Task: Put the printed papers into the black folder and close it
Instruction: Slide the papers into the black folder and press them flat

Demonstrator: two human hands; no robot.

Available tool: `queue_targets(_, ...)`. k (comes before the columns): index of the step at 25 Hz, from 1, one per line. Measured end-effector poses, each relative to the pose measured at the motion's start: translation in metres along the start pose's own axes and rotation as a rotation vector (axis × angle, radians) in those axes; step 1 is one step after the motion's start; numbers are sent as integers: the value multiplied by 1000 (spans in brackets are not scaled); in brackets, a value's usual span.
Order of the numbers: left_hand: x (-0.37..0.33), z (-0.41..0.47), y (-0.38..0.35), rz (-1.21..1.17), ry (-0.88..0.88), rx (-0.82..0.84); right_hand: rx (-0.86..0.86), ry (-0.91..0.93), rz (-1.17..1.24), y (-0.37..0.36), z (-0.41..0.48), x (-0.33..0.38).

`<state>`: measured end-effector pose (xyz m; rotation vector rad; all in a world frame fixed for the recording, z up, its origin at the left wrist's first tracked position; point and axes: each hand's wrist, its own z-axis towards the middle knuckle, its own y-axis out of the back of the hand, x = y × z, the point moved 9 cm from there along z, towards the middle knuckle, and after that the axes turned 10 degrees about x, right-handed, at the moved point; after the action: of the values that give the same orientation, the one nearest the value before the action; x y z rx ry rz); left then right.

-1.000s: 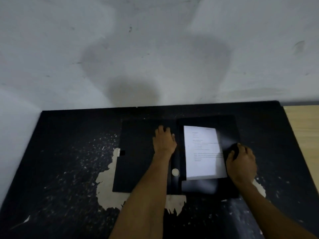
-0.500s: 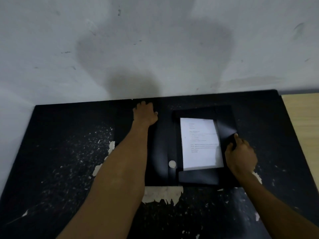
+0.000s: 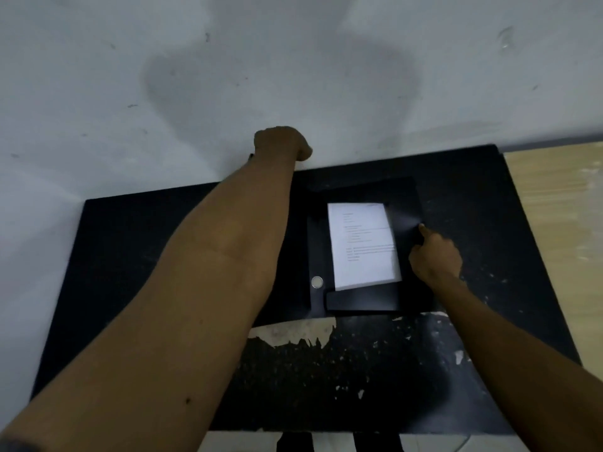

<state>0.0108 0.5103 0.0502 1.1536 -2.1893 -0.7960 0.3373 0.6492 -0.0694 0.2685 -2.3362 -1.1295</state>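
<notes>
Black folder [image 3: 368,298] open, papers [image 3: 362,246] seemingly inside

One black folder [image 3: 368,298], one printed-paper stack [image 3: 362,244], one snap button [image 3: 316,282], two hands.

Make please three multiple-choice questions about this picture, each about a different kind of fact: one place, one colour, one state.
1. Where do the printed papers lie?
A. on the right half of the black folder
B. on the bare table
C. in the left hand

2. What colour is the round snap button?
A. red
B. silver
C. green

3. What is the state of the folder?
A. shut
B. open
C. standing upright

Answers: 1 A, the white sheets sit under the folder's flaps beside the right hand. 2 B, it shines pale and metallic against the black. 3 B, the papers are still uncovered and the left hand is up at the far edge.
</notes>
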Motion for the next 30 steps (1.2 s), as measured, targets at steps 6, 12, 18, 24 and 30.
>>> queue_targets(6,-43,-15,18,-374,-83,103,58,43,94,1,13,-18)
queue_targets(12,-87,-19,-6,-788,-201,119,121,85,205,4,22,-26)
queue_targets(18,-124,-32,-50,-1086,-256,309,301,73,473,-2,25,-36)
queue_targets(24,-129,-21,-144,-145,-308,201,31,89,453,35,22,-50)
queue_targets(30,-112,-44,-206,-405,-272,-53,24,336,-93,16,-2,-2)
